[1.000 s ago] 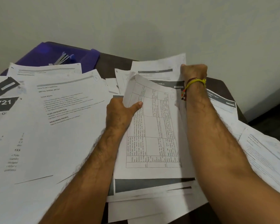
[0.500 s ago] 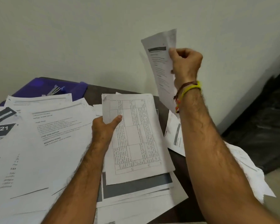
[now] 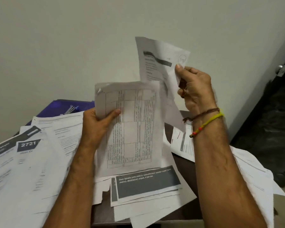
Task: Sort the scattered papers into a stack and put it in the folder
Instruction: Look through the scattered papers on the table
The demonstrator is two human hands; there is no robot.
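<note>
Sorting papers, head view. The table sheet (image 3: pixel 132 127), printed with a ruled grid, is held upright above the desk with its long axis running nearly vertical, top edge toward the wall. The loose sheet (image 3: pixel 156 61) hangs up and to the right of it, also roughly upright but tilted, its lower edge passing behind the table sheet's upper right corner; whether the two touch there cannot be told. The coming move, judged from the task, is to bring the loose sheet leftward and down against the table sheet, so the right hand is the nearer one to act.

The left hand (image 3: pixel 95 127) grips the table sheet at its left edge, thumb curled across the printed face, fingers hidden behind. The right hand (image 3: pixel 196 89) pinches the loose sheet at its right margin, thumb tip on the front, fingers curled behind.

Below, scattered papers (image 3: pixel 39 162) overlap across the desk (image 3: pixel 181 163) on both sides of the forearms, some overhanging its right edge. The purple folder (image 3: pixel 59 107) lies at the far left, partly covered by papers, well apart from both held sheets.
</note>
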